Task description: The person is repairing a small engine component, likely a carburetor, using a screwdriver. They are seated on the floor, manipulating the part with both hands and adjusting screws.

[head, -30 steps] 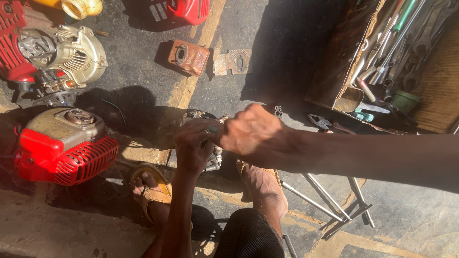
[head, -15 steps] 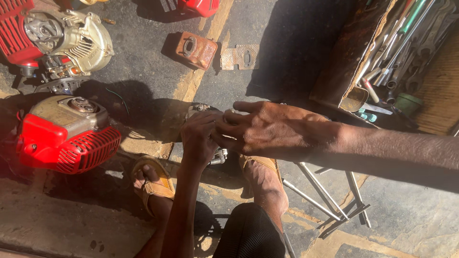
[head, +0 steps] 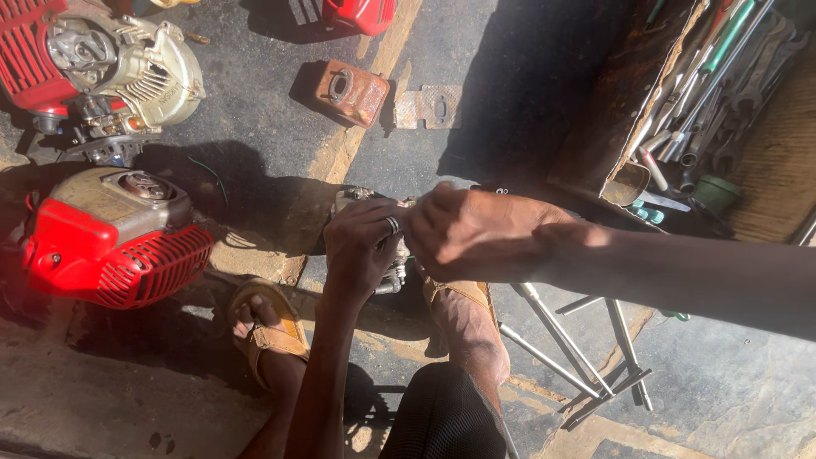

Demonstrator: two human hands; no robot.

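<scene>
On the floor between your sandalled feet, your left hand (head: 361,246) and right hand (head: 476,234) are both clenching the small metal engine part (head: 393,272), which is risking slipping or pinching your fingers.

Both hands — left hand (head: 361,246) and right hand (head: 476,234) — are meeting at centre over a small metal part (head: 387,276). An engine (head: 110,234) is lying at nine o'clock, another engine (head: 102,68) at ten, a tool box (head: 629,119) at two, loose rods (head: 586,357) at four — all on the floor (head: 510,76).
</scene>
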